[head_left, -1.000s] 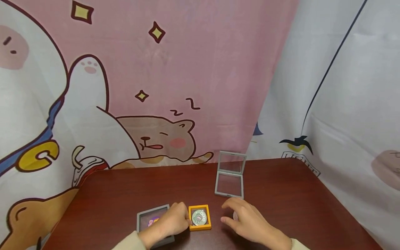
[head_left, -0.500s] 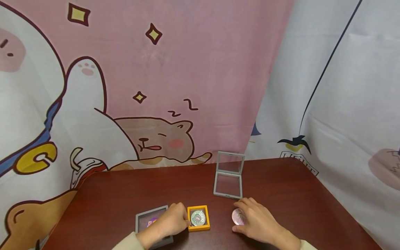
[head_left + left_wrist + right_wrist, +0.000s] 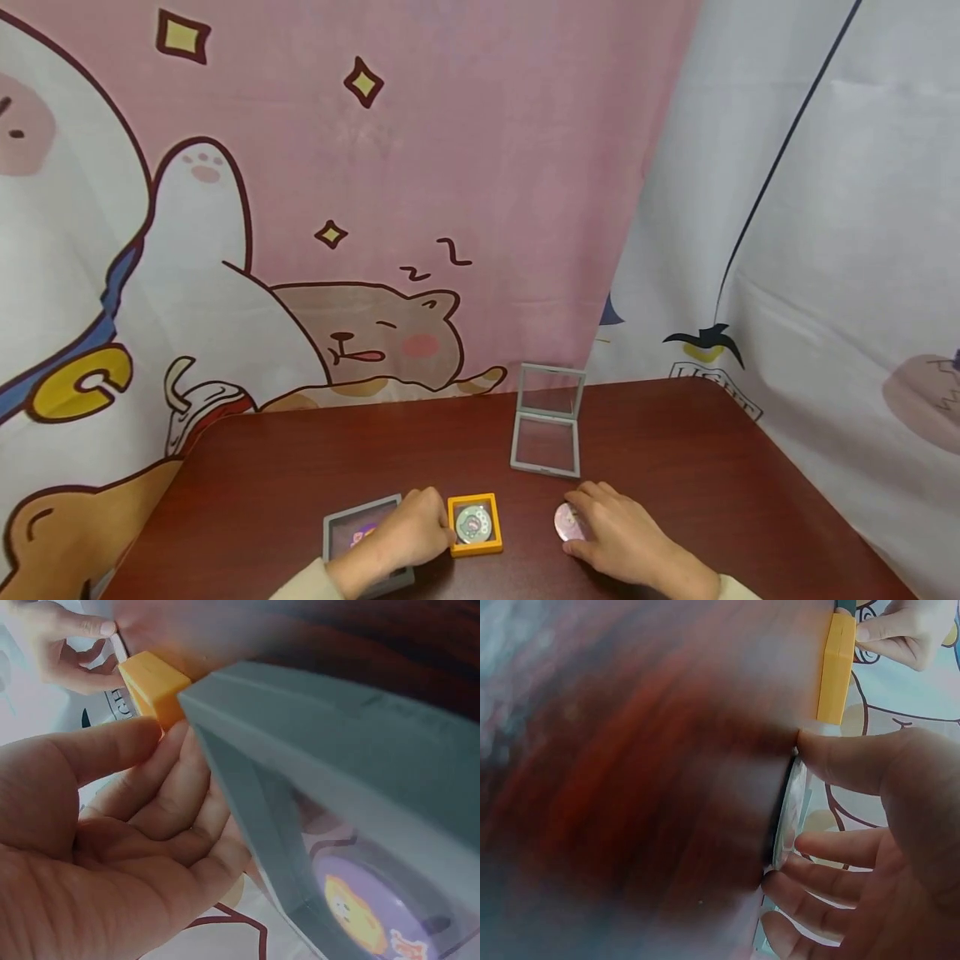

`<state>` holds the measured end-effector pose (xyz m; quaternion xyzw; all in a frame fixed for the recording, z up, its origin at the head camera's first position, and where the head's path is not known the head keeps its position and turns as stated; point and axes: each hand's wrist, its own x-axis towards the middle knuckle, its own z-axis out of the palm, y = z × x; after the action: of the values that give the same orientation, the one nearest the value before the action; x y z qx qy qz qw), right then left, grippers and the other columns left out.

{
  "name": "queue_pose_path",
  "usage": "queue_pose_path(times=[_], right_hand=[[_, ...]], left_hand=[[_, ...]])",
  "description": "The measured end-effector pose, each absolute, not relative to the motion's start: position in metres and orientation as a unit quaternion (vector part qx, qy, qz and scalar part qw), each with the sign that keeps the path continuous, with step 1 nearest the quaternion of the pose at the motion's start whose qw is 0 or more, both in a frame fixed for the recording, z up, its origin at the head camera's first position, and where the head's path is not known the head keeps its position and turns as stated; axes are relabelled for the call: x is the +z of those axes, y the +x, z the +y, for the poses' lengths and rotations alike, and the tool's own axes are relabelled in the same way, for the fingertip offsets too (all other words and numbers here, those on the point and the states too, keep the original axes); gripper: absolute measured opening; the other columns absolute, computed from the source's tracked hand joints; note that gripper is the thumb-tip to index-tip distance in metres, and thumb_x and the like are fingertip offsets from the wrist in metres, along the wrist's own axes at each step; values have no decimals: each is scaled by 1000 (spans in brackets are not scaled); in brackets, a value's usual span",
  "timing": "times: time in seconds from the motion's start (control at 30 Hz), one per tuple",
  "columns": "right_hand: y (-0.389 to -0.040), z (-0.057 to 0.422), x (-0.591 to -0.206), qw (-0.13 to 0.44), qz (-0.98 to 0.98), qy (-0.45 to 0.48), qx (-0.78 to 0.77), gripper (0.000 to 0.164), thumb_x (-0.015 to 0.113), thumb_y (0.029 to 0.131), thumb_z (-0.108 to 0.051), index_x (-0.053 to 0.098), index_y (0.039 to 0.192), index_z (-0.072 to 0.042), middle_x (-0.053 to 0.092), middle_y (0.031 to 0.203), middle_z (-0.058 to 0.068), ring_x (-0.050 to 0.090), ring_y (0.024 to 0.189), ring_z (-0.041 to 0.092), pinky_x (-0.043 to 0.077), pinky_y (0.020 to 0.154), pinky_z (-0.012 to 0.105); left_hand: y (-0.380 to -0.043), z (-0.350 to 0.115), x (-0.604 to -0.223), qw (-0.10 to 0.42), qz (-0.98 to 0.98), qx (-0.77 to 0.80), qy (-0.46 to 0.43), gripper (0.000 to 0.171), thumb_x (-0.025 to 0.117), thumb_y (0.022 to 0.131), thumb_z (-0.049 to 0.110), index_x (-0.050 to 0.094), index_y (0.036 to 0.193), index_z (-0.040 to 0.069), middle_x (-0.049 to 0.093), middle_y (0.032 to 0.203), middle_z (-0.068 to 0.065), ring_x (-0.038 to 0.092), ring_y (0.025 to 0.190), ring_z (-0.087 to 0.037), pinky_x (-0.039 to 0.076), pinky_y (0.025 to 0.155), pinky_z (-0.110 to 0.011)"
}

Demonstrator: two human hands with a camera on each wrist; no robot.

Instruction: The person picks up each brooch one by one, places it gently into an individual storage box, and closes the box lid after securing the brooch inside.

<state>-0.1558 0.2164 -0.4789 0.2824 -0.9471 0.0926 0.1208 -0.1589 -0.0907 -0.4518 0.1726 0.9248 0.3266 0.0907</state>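
Observation:
My right hand (image 3: 618,533) holds a round pink badge (image 3: 568,522) by its rim, low at the tabletop. In the right wrist view the thumb is at one end of the badge (image 3: 790,814) and the fingertips at the other. My left hand (image 3: 420,525) pinches the left edge of a small yellow display frame (image 3: 475,550), its fingers curled. Inside that frame shows a round green badge (image 3: 474,525). Under my left forearm lies a larger grey frame (image 3: 360,506), partly hidden, with a purple badge (image 3: 367,907) in it.
A light grey hinged frame (image 3: 546,472) stands unfolded farther back, its lid raised near the back edge of the dark red table (image 3: 300,458). Behind the table hangs a pink and white cartoon curtain (image 3: 480,150).
My right hand has shifted right, uncovering more of the pink badge, and its thumb and fingers have come to the rim. The left hand stays at the yellow frame.

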Motion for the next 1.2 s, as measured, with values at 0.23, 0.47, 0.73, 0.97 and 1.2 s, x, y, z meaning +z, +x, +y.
queue_pose_path(times=[0.23, 0.47, 0.73, 0.97, 1.2], right_hand=[[-155, 214, -475, 98, -950, 283, 88, 53, 79, 70, -40, 67, 107, -4, 59, 100, -3, 53, 90, 14, 50, 68, 35], [-156, 210, -473, 99, -952, 273, 94, 48, 79, 69, -37, 68, 101, -3, 56, 94, -3, 51, 83, 14, 48, 63, 31], [-156, 207, -475, 109, -953, 262, 103, 41, 76, 64, -30, 66, 92, -1, 52, 86, -3, 48, 77, 14, 45, 63, 30], [-157, 212, -478, 120, -953, 260, 102, 42, 75, 62, -29, 66, 92, 0, 55, 89, -2, 51, 80, 15, 47, 67, 33], [-159, 221, -475, 156, -945, 269, 101, 44, 75, 61, -29, 67, 95, -1, 55, 89, -4, 50, 82, 11, 48, 70, 30]], left_hand=[[-161, -86, -441, 89, 944, 282, 147, 47, 62, 77, 6, 31, 44, 20, 20, 40, 13, 22, 36, -3, 20, 35, -22], [-172, -75, -424, 51, 955, 237, 170, 47, 62, 84, 13, 31, 49, 19, 19, 42, 11, 18, 37, -4, 16, 37, -23], [-192, -48, -423, -11, 957, 209, 202, 17, 63, 88, 29, 69, 90, 13, 63, 78, 5, 54, 64, -9, 46, 64, -36], [-206, -27, -430, -51, 959, 189, 207, 38, 62, 88, 34, 65, 115, 7, 66, 101, -8, 63, 90, -24, 48, 77, -43], [-228, -9, -436, -20, 965, 200, 167, 56, 57, 91, 43, 52, 133, 6, 58, 125, -13, 56, 111, -30, 43, 91, -49]])
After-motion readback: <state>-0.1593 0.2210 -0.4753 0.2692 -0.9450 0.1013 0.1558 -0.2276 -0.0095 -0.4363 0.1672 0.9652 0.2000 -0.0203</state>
